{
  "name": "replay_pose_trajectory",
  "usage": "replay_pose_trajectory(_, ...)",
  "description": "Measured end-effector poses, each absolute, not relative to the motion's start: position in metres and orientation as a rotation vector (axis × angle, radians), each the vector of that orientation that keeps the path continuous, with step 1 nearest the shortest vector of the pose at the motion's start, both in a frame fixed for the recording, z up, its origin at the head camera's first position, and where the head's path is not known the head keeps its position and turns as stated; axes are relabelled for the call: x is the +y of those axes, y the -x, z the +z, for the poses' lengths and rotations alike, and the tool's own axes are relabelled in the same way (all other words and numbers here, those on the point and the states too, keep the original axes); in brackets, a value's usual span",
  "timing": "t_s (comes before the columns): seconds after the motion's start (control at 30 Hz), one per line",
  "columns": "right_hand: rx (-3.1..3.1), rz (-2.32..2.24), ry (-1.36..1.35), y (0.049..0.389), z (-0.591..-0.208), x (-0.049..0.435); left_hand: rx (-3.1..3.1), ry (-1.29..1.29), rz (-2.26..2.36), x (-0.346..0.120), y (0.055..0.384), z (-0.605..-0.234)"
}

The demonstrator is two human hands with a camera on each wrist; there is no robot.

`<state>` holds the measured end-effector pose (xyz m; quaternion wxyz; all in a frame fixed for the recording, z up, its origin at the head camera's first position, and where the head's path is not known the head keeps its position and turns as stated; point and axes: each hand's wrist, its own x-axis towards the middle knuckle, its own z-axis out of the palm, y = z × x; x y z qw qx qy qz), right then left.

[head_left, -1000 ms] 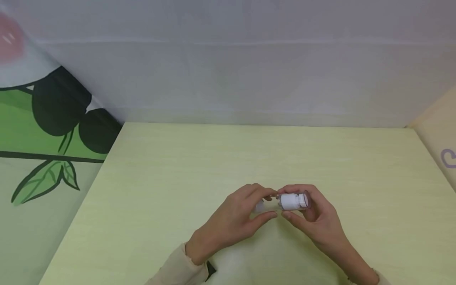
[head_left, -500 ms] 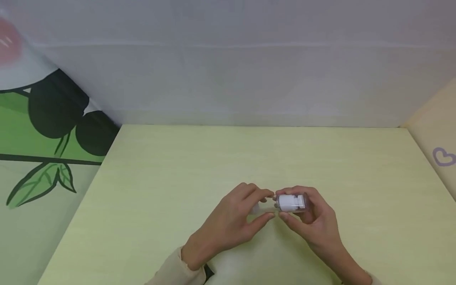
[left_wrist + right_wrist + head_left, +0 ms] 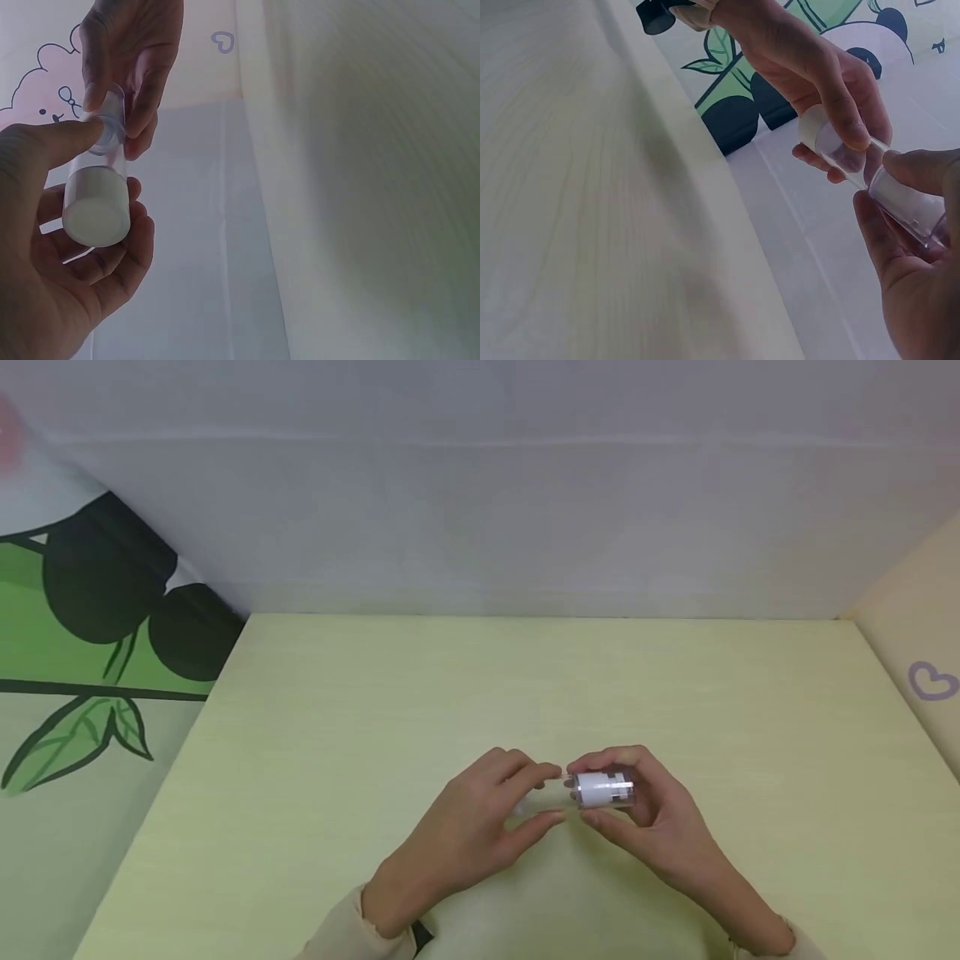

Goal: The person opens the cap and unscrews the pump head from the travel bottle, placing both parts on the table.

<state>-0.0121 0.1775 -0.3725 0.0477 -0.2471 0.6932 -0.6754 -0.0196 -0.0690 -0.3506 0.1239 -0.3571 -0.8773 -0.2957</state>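
A: Where is the bottle?

B: Between your two hands, lying on its side over the near part of the pale table (image 3: 375,702). The clear bottle (image 3: 846,156) points its white end (image 3: 96,214) toward your left palm.

A: How does the left grip stand?

B: Your left hand (image 3: 476,827) holds the bottle in a narrow grip. From the left wrist view, your thumb rests on the clear part while your other fingers curl around the opposite side, near the white end.

A: And the right?

B: Your right hand (image 3: 663,818) pinches the other end, thumb on one side and fingers on the other. There you have a clear cover (image 3: 933,237) with a white inner part (image 3: 596,789) showing through it. I cannot tell whether cover and bottle are fully joined; your fingertips hide some of the meeting place.

A: How near are the hands?

B: Your fingertips nearly meet along the bottle.

A: What surrounds them?

B: A light sleeve (image 3: 356,931) is on your left arm. Beyond the table hangs a greyish backdrop (image 3: 480,527), with green leaves (image 3: 75,739) pictured at your left and a purple heart (image 3: 932,682) at your right.
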Motion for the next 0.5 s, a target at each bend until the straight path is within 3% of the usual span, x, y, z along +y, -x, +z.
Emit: replay_pose_trajectory(0.5, 2.155, -1.947, 0.796, 0.013, -0.363, 0.171, -2.551, 1.152, -0.802, -0.088, 0.016, -0.342)
